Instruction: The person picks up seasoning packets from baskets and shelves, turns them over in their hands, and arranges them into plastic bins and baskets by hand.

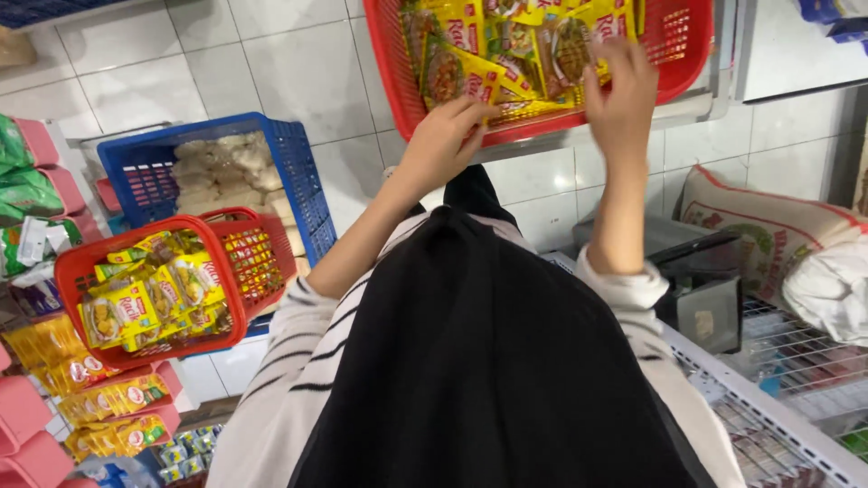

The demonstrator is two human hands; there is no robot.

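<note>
While I look down past my black top (488,380) and striped sleeves (298,361), both my arms reach out ahead to a red basket (692,50) set on a grey ledge (696,108). Nearest me on the right are a white wire rack (796,361) and a dark box (701,289) at its corner, with a printed sack (768,226) and a white bag (836,285) lying just beyond. Off to my left a second red basket (258,262), smaller in view, holds more yellow packets (149,303); it sits against a blue basket (298,172) filled with pale bagged goods (221,167). Pink shelves (27,425) with sachets run down the left edge.

My left hand (448,136) rests at the near rim of the far basket, fingers curled and pinching the lower edge of a yellow packet (461,77). My right hand (622,90) is raised over the same rim, fingers spread and laid flat on the packets (542,45) heaped inside; whether it grips one I cannot tell. Those packets fill the basket's near half, overlapping one another, yellow with pictures of food on them. White floor tiles (226,63) lie beyond and below.
</note>
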